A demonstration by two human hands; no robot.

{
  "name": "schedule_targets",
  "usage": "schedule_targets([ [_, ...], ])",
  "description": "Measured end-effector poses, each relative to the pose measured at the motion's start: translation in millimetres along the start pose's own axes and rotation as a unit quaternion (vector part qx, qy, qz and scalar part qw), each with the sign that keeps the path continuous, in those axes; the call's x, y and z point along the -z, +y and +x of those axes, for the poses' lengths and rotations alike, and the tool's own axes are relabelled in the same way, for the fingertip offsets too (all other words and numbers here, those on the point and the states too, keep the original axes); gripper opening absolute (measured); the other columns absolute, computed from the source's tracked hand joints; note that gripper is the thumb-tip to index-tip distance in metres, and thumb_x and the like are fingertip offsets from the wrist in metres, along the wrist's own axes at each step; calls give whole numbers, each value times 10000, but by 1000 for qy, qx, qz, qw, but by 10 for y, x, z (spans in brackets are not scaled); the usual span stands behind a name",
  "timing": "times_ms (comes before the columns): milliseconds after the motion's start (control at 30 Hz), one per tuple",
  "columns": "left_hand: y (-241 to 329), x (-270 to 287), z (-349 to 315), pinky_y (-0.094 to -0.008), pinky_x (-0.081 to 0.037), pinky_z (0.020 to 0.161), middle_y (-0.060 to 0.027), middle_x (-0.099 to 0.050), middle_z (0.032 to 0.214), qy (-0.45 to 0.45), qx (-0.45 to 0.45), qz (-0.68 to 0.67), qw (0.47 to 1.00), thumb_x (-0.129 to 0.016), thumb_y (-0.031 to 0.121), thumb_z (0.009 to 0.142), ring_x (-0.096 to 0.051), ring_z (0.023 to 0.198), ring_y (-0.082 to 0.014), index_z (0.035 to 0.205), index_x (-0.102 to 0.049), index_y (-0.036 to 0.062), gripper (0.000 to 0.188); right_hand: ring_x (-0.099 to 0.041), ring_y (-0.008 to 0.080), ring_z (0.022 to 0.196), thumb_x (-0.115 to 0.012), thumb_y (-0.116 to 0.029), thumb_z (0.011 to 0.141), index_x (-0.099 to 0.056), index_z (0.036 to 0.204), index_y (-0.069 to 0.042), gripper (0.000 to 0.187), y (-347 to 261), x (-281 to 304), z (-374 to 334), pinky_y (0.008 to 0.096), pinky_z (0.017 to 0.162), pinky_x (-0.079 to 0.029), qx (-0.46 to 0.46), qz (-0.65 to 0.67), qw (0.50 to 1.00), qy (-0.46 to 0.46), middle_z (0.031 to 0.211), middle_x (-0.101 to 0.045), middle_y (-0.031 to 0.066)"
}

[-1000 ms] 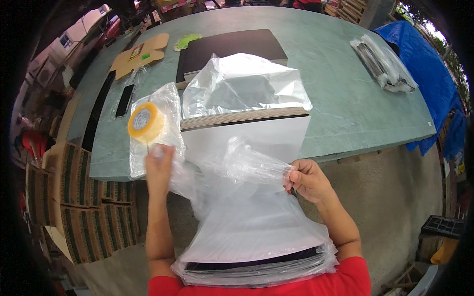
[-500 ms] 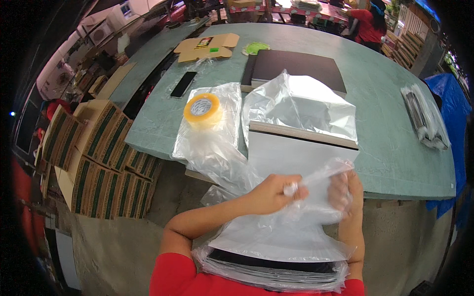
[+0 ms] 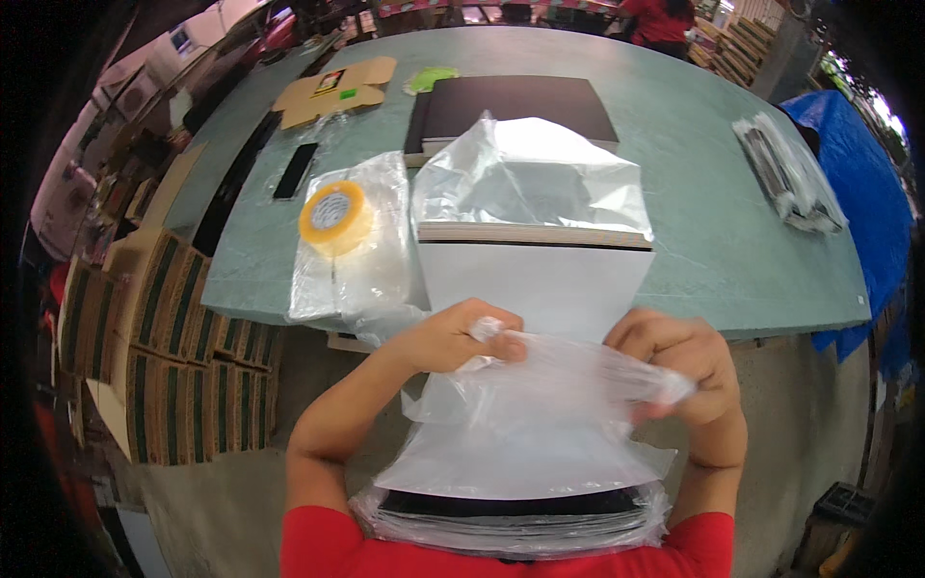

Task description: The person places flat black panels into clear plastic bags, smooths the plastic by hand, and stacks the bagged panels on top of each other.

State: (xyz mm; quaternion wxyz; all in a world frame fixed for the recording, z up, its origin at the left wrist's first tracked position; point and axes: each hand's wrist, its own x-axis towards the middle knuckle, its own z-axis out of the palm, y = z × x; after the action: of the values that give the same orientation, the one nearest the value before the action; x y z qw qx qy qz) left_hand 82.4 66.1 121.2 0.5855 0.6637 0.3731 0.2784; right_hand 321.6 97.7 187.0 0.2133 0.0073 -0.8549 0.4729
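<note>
A thin clear plastic bag (image 3: 568, 361) stretches between my two hands in front of my chest. My left hand (image 3: 472, 337) is closed on one end of it, with plastic bunched at the fingertips. My right hand (image 3: 684, 361) is curled around the other end; its fingertips show blurred through the film. Behind the bag, a stack of boards with a white top face (image 3: 535, 284) juts over the table's near edge. Below it, close to my body, lies a pile of plastic-wrapped white and black sheets (image 3: 520, 472).
A roll of clear tape (image 3: 334, 217) sits on flat plastic bags (image 3: 385, 241) at left, by a phone (image 3: 296, 171) and an unfolded carton (image 3: 332, 94). Dark boards (image 3: 520, 111) lie behind a crumpled shiny bag (image 3: 540, 188). Wrapped items (image 3: 790, 178) are at right; boxes (image 3: 193, 337) stand lower left.
My hands have moved farther apart, stretching the plastic wider. My right hand has turned, its knuckles now showing outside the film. The whole view has shifted, so the table things appear farther left.
</note>
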Motion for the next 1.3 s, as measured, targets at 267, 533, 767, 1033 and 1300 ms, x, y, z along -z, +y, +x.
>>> schedule_targets([
  [267,445,-161,-144,-286,-427,498,-69,-514,569,-210,-84,-40,973,-535,191,808,-498,521,-171,744,-513,17,187,-543,264,908,-553,-243,719,-598,887,-13,289,770,-233,-699,510,774,-366,-336,-401,828,-203,869,-594,137],
  [533,220,-477,-251,-331,-462,499,-150,-554,768,13,-85,617,782,-496,169,695,-586,641,-265,787,-548,11,190,-479,301,946,-532,-154,677,-559,945,-11,305,468,-60,-444,519,906,-253,-311,-560,758,-127,988,-528,134],
  [767,-150,-161,-346,-338,-461,499,-150,-570,667,5,114,637,762,-531,177,702,-590,626,-231,700,-538,20,157,-547,255,809,-489,-112,709,-551,858,-27,182,317,-79,-580,438,865,-353,-220,-613,728,-216,863,-564,116],
  [1033,-94,102,-762,-291,-422,513,-114,-510,557,255,69,200,943,-602,147,706,-537,544,-205,628,-536,22,162,-532,236,640,-554,14,573,-504,904,-54,342,289,366,-420,327,615,-442,-266,-410,795,358,783,-542,100],
  [1300,-159,340,-360,-285,-441,590,-90,-517,768,448,-60,520,725,-576,-92,559,-523,668,-210,1039,-528,67,508,-423,293,1024,-486,115,536,-492,1100,-79,597,566,26,-360,370,833,-365,-242,-570,730,290,1069,-461,143],
])
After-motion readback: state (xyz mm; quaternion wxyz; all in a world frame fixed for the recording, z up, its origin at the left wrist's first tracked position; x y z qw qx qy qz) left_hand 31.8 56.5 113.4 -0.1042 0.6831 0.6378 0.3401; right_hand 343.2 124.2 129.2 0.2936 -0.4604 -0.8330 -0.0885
